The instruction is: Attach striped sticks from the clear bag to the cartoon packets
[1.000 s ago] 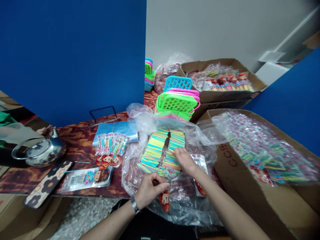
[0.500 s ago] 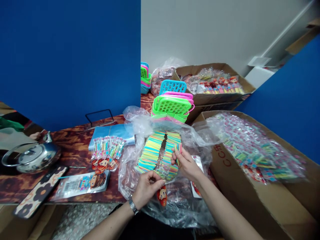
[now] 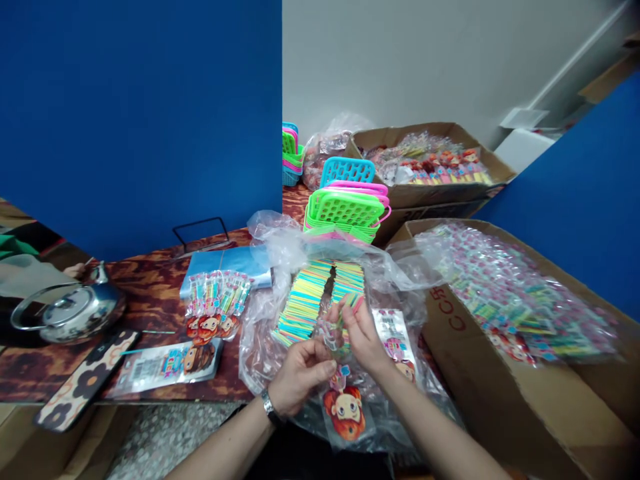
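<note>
Thumb and fingers of my left hand (image 3: 303,375) pinch a clear plastic packet printed with a red-haired cartoon head (image 3: 345,412), which hangs head-down. Close beside it, my right hand (image 3: 364,333) is closed around a small bunch of coloured sticks (image 3: 353,301), just at the packet's upper end. Whether the sticks are inside the packet I cannot tell. Behind both hands, yellow, green and blue sticks (image 3: 306,300) lie in two rows within a large clear plastic bag (image 3: 260,347). Another flat printed packet (image 3: 392,331) lies right of my right hand.
Filled packets (image 3: 213,303) and a stack of flat packets (image 3: 167,365) lie at left, near a flower-patterned phone (image 3: 87,380) and a metal kettle (image 3: 75,310). Plastic baskets (image 3: 345,208) stand behind. Cardboard boxes (image 3: 500,393) of packets fill the right. Another person's hand (image 3: 76,270) shows far left.
My right hand has come down and toward my left hand with the sticks, away from the rows. The packet in my left hand has turned, showing more of its printed head.
</note>
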Action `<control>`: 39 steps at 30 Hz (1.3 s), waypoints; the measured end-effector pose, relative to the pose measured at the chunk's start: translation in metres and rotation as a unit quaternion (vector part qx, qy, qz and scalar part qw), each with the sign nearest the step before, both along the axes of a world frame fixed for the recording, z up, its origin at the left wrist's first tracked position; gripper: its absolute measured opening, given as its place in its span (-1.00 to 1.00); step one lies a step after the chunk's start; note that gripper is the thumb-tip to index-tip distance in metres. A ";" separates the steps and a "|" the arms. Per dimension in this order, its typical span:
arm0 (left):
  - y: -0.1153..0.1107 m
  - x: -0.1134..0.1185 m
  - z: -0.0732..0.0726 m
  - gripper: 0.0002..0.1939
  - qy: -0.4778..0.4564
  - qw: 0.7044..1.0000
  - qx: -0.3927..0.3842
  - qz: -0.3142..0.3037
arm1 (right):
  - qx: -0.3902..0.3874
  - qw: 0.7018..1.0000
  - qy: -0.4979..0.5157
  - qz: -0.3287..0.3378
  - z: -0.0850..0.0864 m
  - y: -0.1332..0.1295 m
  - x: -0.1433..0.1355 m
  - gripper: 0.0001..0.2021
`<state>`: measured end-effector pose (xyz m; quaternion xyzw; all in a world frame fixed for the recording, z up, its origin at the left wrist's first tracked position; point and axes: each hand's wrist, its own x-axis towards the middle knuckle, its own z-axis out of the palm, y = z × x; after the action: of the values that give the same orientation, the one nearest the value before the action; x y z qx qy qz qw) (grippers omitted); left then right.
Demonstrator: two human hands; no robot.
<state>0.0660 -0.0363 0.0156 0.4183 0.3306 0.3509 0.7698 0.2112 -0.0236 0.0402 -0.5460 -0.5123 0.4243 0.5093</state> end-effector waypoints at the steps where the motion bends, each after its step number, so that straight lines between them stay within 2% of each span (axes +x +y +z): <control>1: 0.000 0.001 0.002 -0.64 -0.013 1.000 -0.006 -0.002 | -0.011 1.000 -0.020 0.011 -0.003 -0.002 -0.001 -0.77; 5: 0.004 -0.008 0.007 -0.68 -0.015 1.000 0.013 -0.016 | 0.022 0.999 -0.043 0.001 -0.009 0.002 0.020 -0.76; 8: 0.007 -0.021 0.001 -0.70 0.029 0.999 0.039 0.002 | 0.009 0.986 -0.165 -0.008 -0.011 0.011 0.050 -0.78; 10: 0.007 -0.030 -0.004 -0.72 0.056 0.997 0.045 0.025 | -0.034 0.948 -0.317 0.016 -0.015 0.015 0.065 -0.79; 13: 0.006 -0.037 -0.009 -0.74 0.089 0.994 0.037 0.050 | -0.106 0.835 -0.534 0.087 -0.025 0.019 0.070 -0.81; 15: 0.005 -0.039 -0.009 -0.75 0.100 0.993 0.035 0.059 | -0.134 0.780 -0.599 0.118 -0.033 0.022 0.064 -0.83; 19: 0.005 -0.039 -0.007 -0.76 0.106 0.991 0.045 0.067 | -0.145 0.747 -0.633 0.141 -0.043 0.028 0.054 -0.83; 23: 0.007 -0.038 -0.007 -0.77 0.114 0.990 0.049 0.063 | -0.150 0.722 -0.656 0.159 -0.043 0.032 0.056 -0.89; 28: 0.006 -0.035 -0.010 -0.77 0.123 0.990 0.051 0.051 | -0.145 0.711 -0.667 0.170 -0.043 0.035 0.055 -0.84; 32: 0.005 -0.034 -0.012 -0.77 0.123 0.990 0.051 0.036 | -0.123 0.724 -0.660 0.159 -0.039 0.036 0.053 -0.81; 37: 0.006 -0.033 -0.012 -0.77 0.134 0.988 0.076 0.033 | -0.090 0.771 -0.620 0.116 -0.027 0.030 0.056 -0.83; 38: 0.006 -0.032 -0.012 -0.77 0.137 0.986 0.085 0.035 | -0.083 0.799 -0.585 0.115 -0.024 0.027 0.056 -0.80; 39: 0.006 -0.031 -0.011 -0.78 0.142 0.985 0.092 0.035 | -0.073 0.839 -0.527 0.116 -0.022 0.023 0.055 -0.77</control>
<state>0.0348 -0.0308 0.0048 0.5212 0.4178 0.3436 0.6601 0.2659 -0.0008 0.0181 -0.6592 -0.7305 0.1647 0.0679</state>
